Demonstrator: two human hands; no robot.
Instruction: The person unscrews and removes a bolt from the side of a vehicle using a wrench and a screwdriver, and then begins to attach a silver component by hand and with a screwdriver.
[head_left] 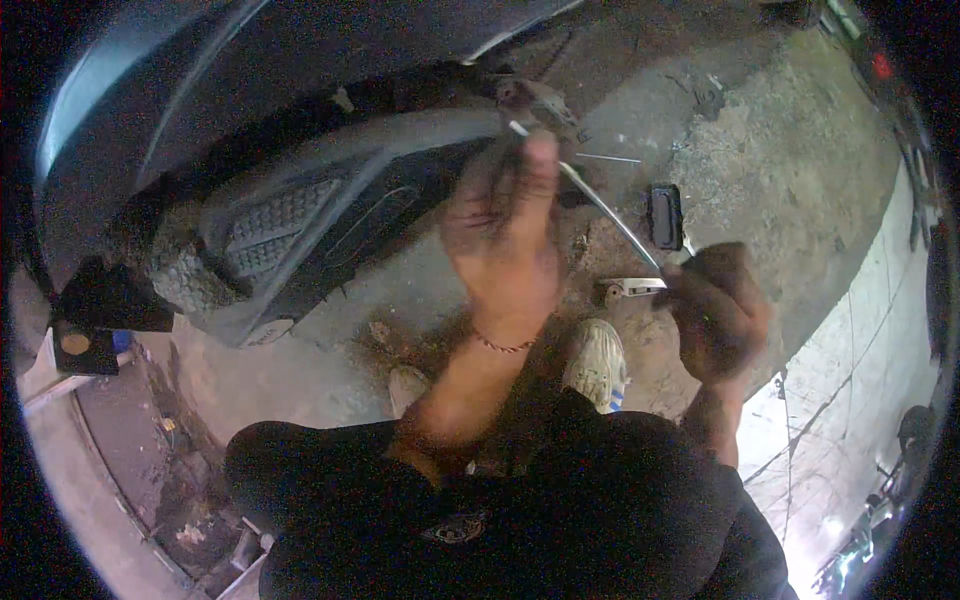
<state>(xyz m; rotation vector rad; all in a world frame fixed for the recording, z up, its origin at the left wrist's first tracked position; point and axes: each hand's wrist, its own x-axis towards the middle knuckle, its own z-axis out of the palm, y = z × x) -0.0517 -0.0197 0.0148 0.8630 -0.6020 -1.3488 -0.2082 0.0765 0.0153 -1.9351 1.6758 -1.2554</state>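
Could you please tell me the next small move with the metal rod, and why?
I'd probably steady the metal rod with the left hand before turning it: that hand blurs across its far part, the right hand grips its near end, and contact with the dark machine is unclear.
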